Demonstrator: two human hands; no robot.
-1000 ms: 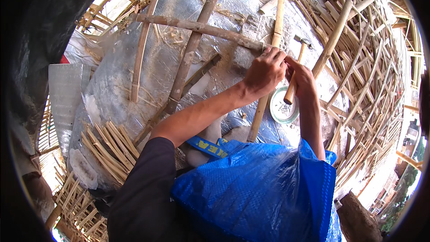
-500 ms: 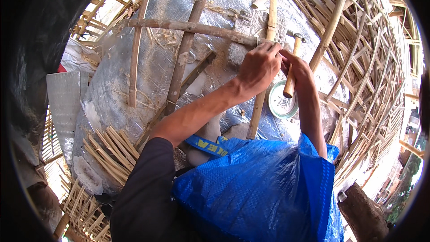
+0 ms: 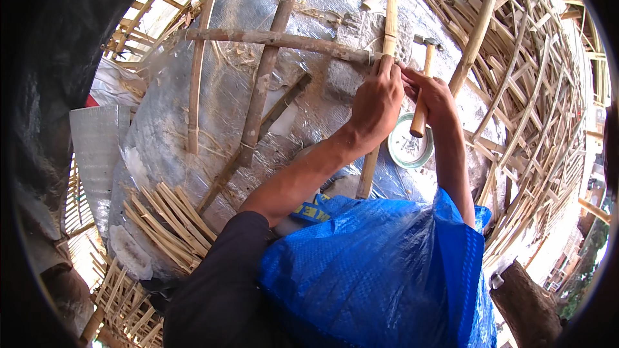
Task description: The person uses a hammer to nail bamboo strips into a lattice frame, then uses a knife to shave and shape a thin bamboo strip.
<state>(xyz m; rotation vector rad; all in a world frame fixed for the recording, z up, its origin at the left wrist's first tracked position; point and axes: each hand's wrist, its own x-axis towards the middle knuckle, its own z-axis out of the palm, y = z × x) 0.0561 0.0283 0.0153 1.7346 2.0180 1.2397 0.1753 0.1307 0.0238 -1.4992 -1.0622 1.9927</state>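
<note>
A split bamboo strip (image 3: pixel 391 16) lies lengthwise across the end of a long bamboo pole (image 3: pixel 303 43). At this crossing my left hand (image 3: pixel 379 96) is closed over the strip, fingertips pressed down on it. Close beside it, my right hand (image 3: pixel 433 95) has its fingers pinched together at the joint; what they hold is too small or hidden to make out. A hammer (image 3: pixel 419 118) with a wooden handle lies under my right hand, its metal head on the far side. Next to the right forearm stands a round pale bowl (image 3: pixel 411 148) with small bits inside.
Beneath the crossing lies a rough grey block (image 3: pixel 348 77). Two more bamboo lengths (image 3: pixel 261 90) cross the long pole at left. Cut bamboo sticks (image 3: pixel 171 219) lie near my left elbow. A large heap of bamboo strips (image 3: pixel 516 77) fills the right side. Blue woven plastic (image 3: pixel 380 264) covers my lap.
My left hand has shifted slightly toward me and now presses along the strip, its fingers pointing away. My right hand has moved slightly right and nearer, still pinched at the joint.
</note>
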